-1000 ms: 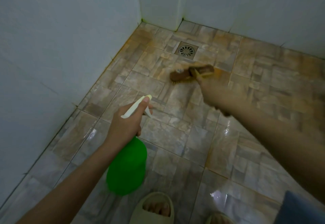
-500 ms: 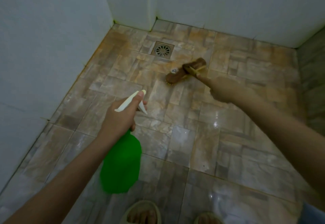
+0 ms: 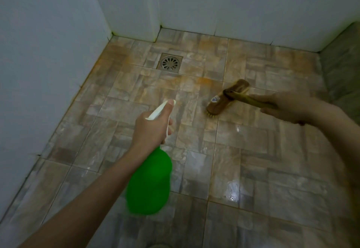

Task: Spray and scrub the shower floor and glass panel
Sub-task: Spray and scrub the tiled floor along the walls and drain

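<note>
My left hand grips the white trigger head of a green spray bottle, nozzle pointing towards the middle of the tiled shower floor. My right hand holds the yellowish handle of a brown wooden scrub brush. The brush head lies bristles-down on the tiles, right of the bottle's nozzle. Orange-brown stains cover the floor near the drain. Wet shiny patches show on the nearer tiles. No glass panel is in view.
A square metal floor drain sits near the back wall. White walls close off the left and the back, with a corner jutting out behind the drain. A grey tiled surface rises at the far right.
The brush and my right hand have swept to the right, away from the drain. My view has shifted right and the feet have dropped out of sight. The bottle stays gripped as before.
</note>
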Available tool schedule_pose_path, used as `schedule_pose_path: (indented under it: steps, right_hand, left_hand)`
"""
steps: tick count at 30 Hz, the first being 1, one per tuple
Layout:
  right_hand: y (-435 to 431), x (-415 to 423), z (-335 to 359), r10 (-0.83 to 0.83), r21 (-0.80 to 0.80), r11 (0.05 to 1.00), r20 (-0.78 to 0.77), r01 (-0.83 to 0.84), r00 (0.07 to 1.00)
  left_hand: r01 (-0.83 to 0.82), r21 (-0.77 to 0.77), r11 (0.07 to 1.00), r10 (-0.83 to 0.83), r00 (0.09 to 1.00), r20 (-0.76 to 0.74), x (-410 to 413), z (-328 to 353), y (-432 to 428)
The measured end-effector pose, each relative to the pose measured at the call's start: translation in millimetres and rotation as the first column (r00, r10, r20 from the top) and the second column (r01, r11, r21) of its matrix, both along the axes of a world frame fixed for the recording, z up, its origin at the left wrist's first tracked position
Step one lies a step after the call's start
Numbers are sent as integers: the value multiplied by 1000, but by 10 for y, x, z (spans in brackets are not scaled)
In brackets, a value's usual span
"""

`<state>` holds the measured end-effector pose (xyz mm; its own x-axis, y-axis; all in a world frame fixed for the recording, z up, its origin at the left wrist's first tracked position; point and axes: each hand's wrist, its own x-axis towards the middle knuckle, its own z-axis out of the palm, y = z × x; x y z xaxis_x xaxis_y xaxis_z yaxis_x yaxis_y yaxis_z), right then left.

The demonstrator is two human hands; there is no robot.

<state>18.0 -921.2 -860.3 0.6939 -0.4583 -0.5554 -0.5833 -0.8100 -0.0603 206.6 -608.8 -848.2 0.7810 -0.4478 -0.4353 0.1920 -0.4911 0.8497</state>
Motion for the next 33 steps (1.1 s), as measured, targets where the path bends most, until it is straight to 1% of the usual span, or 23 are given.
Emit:
schedule_pose_path:
  steps: [1, 2, 3, 6, 8, 9, 10, 13, 14, 15, 16, 18, 20, 22, 24, 25, 26, 27, 28, 29, 31, 32, 33]
  right_hand:
    - [-14, -32, 3, -21, -10, 1000, -26, 21, 999]
    - [27, 2, 4, -49, -7, 999, -11, 49, 999]
    - [105, 110, -5, -65, -8, 998, 35, 65, 997]
    - [280, 698, -92, -29, -20, 999, 200, 34, 979]
    - [238, 938, -82, 1, -1, 1000, 223, 0, 975]
    - [164, 939, 2, 4, -5, 1000, 190, -3, 982]
    - [67, 869, 134, -11, -8, 1000, 122, 12, 992]
    - [5, 617, 513, -115, 44, 992, -80, 119, 990]
    - [65, 634, 537, -123, 5, 992, -82, 123, 989]
    - [141, 726, 509, -98, -46, 994, -38, 96, 995]
    - [226, 874, 419, -61, -60, 996, 29, 63, 998]
    - [304, 1255, 108, 5, 12, 1000, 167, -7, 986]
    - [313, 1559, -42, 55, 4, 998, 234, -58, 971]
    - [228, 1602, 123, 63, -2, 998, 197, -64, 978]
    - [139, 1488, 319, -33, 62, 998, 73, 29, 997]
    - [133, 1448, 386, -94, 50, 994, 27, 92, 995]
    - [155, 1464, 389, -110, 9, 994, 14, 110, 994]
    - [214, 1553, 341, -94, -27, 995, 32, 95, 995]
    - [285, 1691, 236, -60, -26, 998, 93, 62, 994]
    - [348, 1857, 89, -20, -16, 1000, 171, 23, 985]
    - [432, 2110, -126, 4, 38, 999, 312, -17, 950]
    - [409, 2133, -126, 27, 27, 999, 332, -38, 943]
    - [367, 2099, -63, 38, 15, 999, 315, -45, 948]
  left_hand:
    - [23, -2, 1000, -23, 1000, 16, 12, -2, 1]
    - [52, 2, 999, -52, 998, 32, 26, -2, 1]
    - [79, 0, 997, -79, 996, 46, 37, 0, 0]
    - [113, -32, 993, -110, 991, 76, 46, 14, -13]
    - [86, -62, 994, -81, 993, 87, 38, 16, -1]
    - [66, -81, 995, -58, 994, 91, 44, 19, 14]
    - [47, -95, 994, -38, 995, 95, 51, 24, 38]
    - [8, -128, 992, 8, 992, 123, 111, 43, 121]
    - [-3, -131, 991, 21, 990, 138, 134, 46, 137]
    - [-12, -130, 991, 32, 989, 148, 153, 51, 142]
    - [-21, -127, 992, 40, 988, 149, 166, 60, 143]
    - [-31, -117, 993, 48, 988, 144, 176, 65, 140]
    - [-44, -110, 993, 59, 989, 138, 161, 63, 151]
    - [-57, -106, 993, 72, 987, 142, 160, 55, 171]
    - [-54, -100, 994, 68, 988, 140, 176, 48, 206]
    - [-56, -107, 993, 70, 988, 135, 187, 53, 224]
    - [-59, -109, 992, 73, 989, 131, 201, 56, 240]
    - [-56, -103, 993, 69, 989, 134, 213, 56, 252]
    - [-48, -92, 995, 61, 988, 142, 221, 52, 264]
    - [-43, -88, 995, 56, 987, 151, 224, 48, 277]
    - [-46, -90, 995, 59, 986, 156, 221, 42, 315]
    - [-46, -96, 994, 61, 986, 155, 222, 50, 334]
    - [-44, -103, 994, 60, 986, 153, 225, 60, 353]
